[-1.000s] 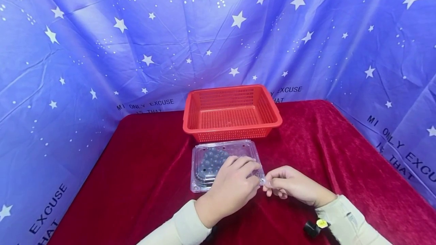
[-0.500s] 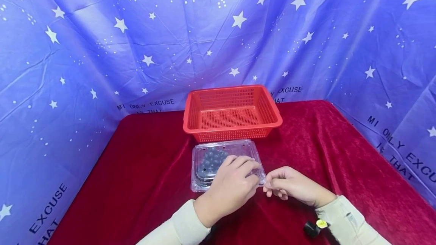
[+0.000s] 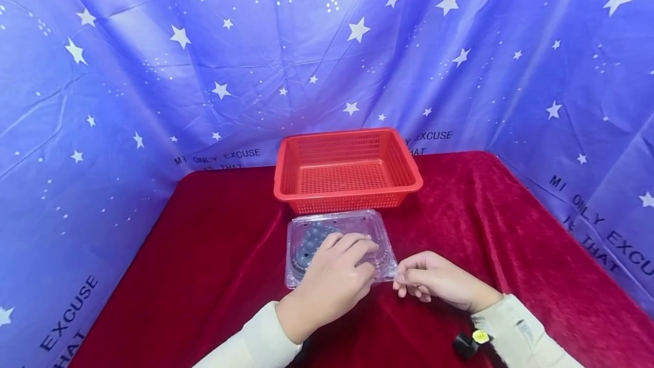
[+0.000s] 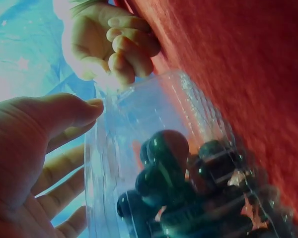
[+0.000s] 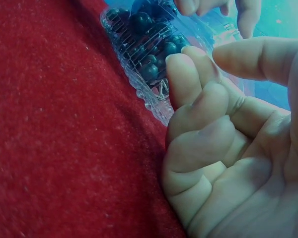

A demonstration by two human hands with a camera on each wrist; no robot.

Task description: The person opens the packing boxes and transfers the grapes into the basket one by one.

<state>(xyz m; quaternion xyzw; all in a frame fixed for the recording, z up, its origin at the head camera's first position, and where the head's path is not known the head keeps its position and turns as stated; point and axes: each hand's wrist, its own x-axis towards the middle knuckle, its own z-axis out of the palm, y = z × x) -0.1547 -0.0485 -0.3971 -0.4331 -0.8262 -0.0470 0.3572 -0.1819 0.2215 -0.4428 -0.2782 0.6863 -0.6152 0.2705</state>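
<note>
Two bare hands work at one transparent box (image 3: 355, 222), which lies flat on the surface (image 3: 219, 243), inward from the middle of its far edge. Its lid has small round holes, and dark round fruit (image 3: 313, 237), likely grapes, shows through toward the left end. The left hand (image 3: 327, 280) reaches across the lid, fingers apart and relaxed, thumb toward the near rim; probably it is there to steady the light plastic. The right hand (image 3: 434, 280) has thumb and forefinger together on the box's near right corner, pinching it, perhaps because the rim there offers something to grip. Whether that corner is unfastened, I cannot tell.

A red basket (image 3: 347, 202) with slotted walls stands upright just beyond the box, close to the surface's far edge, perhaps set there to be within reach. Dark red, velvety cloth covers the surface and its far left and far right corners. Behind that edge and down both sides hangs a blue-violet curtain (image 3: 255, 44) printed with white stars and black lettering.
</note>
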